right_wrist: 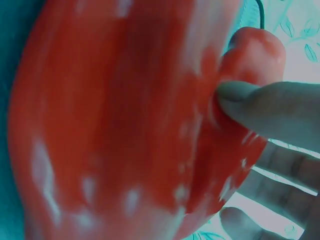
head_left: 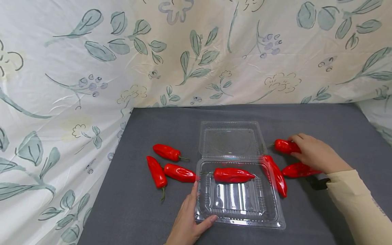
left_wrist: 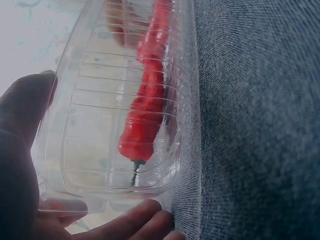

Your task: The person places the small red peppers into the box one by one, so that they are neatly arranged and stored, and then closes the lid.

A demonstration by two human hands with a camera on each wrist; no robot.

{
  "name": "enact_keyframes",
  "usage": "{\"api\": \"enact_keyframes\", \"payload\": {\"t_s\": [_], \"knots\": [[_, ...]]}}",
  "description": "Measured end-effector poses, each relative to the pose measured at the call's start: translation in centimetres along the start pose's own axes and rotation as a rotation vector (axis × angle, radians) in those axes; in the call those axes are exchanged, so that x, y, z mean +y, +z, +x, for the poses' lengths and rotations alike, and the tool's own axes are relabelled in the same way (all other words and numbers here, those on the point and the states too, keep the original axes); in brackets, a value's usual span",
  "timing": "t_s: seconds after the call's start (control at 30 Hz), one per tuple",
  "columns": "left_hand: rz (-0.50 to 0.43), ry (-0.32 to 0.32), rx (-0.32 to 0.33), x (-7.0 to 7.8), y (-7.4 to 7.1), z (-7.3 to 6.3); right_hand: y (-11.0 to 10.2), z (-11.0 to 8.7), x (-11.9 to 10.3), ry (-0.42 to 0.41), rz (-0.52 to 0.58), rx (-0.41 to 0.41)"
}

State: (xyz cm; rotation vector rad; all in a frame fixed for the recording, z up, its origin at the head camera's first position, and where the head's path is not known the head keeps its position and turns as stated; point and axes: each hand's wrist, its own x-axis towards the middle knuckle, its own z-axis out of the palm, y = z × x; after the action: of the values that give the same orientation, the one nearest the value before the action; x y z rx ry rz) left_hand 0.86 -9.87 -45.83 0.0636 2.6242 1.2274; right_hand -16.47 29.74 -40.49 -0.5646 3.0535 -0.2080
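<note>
My right hand [head_left: 318, 153] grips a red pepper [head_left: 285, 146] right of the clear plastic container [head_left: 200, 204], the stem pointing left. In the right wrist view, the thumb presses on the held pepper [right_wrist: 255, 55], fingers round its other side; another pepper [right_wrist: 110, 125] fills the foreground. At the container's near left corner, my left hand [head_left: 187, 217] holds it, thumb at the front rim and fingers along the left side. The hinged lid [head_left: 229, 139] lies back, away from me. One pepper [head_left: 233, 175] rests inside the base, also visible through the wall in the left wrist view.
Left of the container lie three red peppers, one at the back [head_left: 166, 152], one upright in view [head_left: 157, 172] and one by the rim [head_left: 180, 173]. On the right are a slanted pepper [head_left: 277, 177] and another [head_left: 300, 169] below my right hand. Floral cloth [head_left: 196, 58] hangs behind the grey table [head_left: 137, 217].
</note>
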Motion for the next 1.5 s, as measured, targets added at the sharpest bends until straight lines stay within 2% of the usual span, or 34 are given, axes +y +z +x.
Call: {"api": "enact_keyframes", "payload": {"t_s": [0.23,0.43,0.6,0.8,0.97,1.13,1.33,1.5], "knots": [[-0.009,-0.017,-0.01,0.0,-0.1,-0.1,-1.4,-0.1,0.1,0.029,-0.02,0.061],[-0.009,-0.016,-0.005,0.1,-0.1,0.0,-3.2,-0.7,-0.6,0.008,-0.093,0.173],[-0.008,-0.006,0.002,0.1,0.0,0.0,-4.4,-1.0,-1.2,-0.04,-0.131,0.278],[0.001,0.01,0.016,0.1,0.0,0.0,-5.6,-1.5,-2.7,-0.091,-0.144,0.343],[0.003,0.03,0.03,-0.1,0.1,0.0,-6.9,-2.0,-4.4,-0.18,-0.137,0.393],[0.0,0.024,0.022,-0.1,0.1,0.0,-8.0,-2.2,-6.2,-0.257,-0.127,0.425],[0.001,0.017,0.019,0.0,0.1,0.0,-8.8,-2.3,-8.3,-0.372,-0.088,0.426],[0.006,0.009,0.023,0.1,0.1,0.0,-8.7,-2.3,-10.0,-0.454,-0.081,0.404]]}}
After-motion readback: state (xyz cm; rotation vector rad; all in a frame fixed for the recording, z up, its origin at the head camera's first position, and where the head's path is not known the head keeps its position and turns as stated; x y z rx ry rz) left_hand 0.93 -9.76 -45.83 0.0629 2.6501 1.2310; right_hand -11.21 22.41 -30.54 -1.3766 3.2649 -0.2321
